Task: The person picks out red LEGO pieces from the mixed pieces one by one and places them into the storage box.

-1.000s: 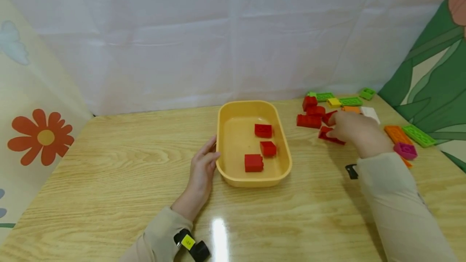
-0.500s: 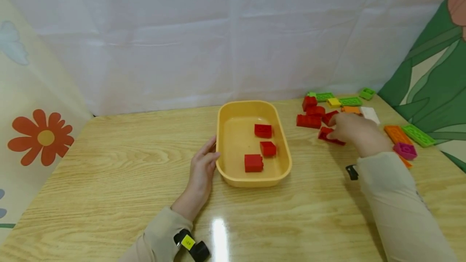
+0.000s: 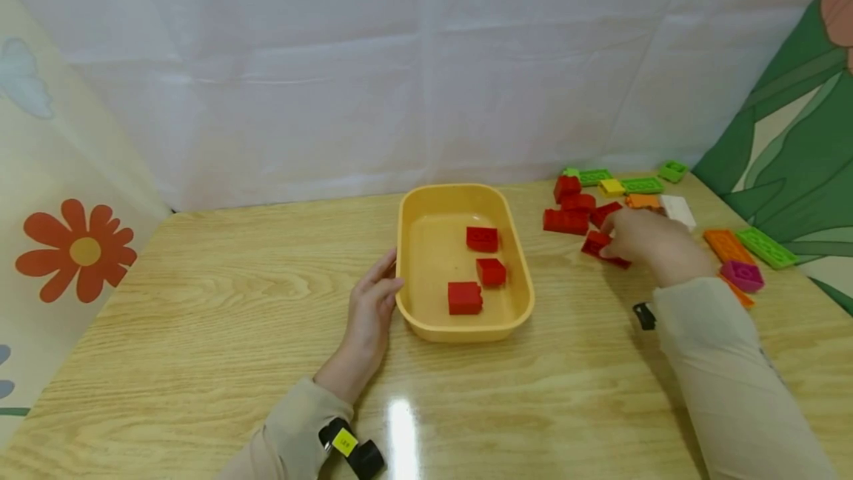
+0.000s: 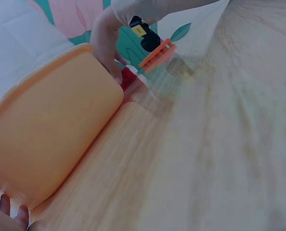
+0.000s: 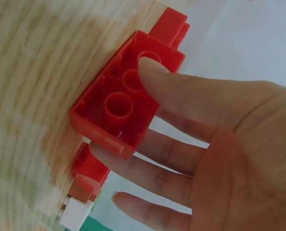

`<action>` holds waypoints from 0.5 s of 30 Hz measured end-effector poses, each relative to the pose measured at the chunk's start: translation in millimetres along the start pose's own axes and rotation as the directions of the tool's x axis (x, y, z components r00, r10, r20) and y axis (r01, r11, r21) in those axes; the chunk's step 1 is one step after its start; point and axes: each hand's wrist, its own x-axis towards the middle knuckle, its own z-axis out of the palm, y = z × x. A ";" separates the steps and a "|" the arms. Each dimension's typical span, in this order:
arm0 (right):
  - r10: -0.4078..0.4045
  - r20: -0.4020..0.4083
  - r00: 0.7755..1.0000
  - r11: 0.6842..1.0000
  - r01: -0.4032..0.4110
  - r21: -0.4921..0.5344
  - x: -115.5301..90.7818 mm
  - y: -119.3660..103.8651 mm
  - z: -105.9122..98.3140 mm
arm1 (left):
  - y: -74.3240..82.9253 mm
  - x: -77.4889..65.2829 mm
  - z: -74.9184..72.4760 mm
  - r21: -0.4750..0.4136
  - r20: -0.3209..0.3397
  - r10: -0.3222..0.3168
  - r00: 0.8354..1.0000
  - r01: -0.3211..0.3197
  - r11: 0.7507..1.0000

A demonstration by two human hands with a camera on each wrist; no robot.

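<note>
My left hand rests its fingers against the left side of a yellow plastic tub. In the left wrist view its fingertips show at the tub's outer wall. Inside the tub lie a few red bricks. Over at the right, my right hand pinches a red toy building brick. In the right wrist view the thumb presses into the brick's hollow underside, tubes facing the camera, with fingers behind it. Other red bricks lie just beyond this hand.
Green plates, a yellow brick and a white piece lie toward the back right. Nearer the right edge are an orange plate and a magenta brick. A white cloth hangs behind the wooden table.
The red brick at my right hand has shifted very slightly to the left, the fingers staying on it. My left hand and the tub stay in place.
</note>
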 end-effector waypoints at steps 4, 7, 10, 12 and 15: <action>0.008 0.005 1.000 1.000 -0.008 0.006 -0.4 -0.3 -0.9 | -0.7 0.6 -0.4 -0.004 0.002 0.002 1.000 -0.002 1.000; 0.006 0.003 1.000 1.000 -0.006 0.007 -0.6 -0.9 -1.1 | -0.7 0.7 -0.8 -0.002 0.003 0.003 1.000 -0.003 1.000; 0.004 0.003 1.000 1.000 -0.004 0.006 -0.8 -2.8 -1.6 | -0.7 1.3 -0.9 0.003 0.003 0.004 1.000 -0.004 1.000; 0.016 0.005 1.000 1.000 -0.016 0.009 -1.2 -5.0 -2.4 | -0.6 1.7 -0.6 0.000 0.001 0.004 1.000 -0.004 1.000; 0.032 0.006 0.999 0.999 -0.032 0.012 -2.0 -8.4 -3.8 | -0.8 2.2 -0.4 -0.001 -0.001 0.007 1.000 -0.007 1.000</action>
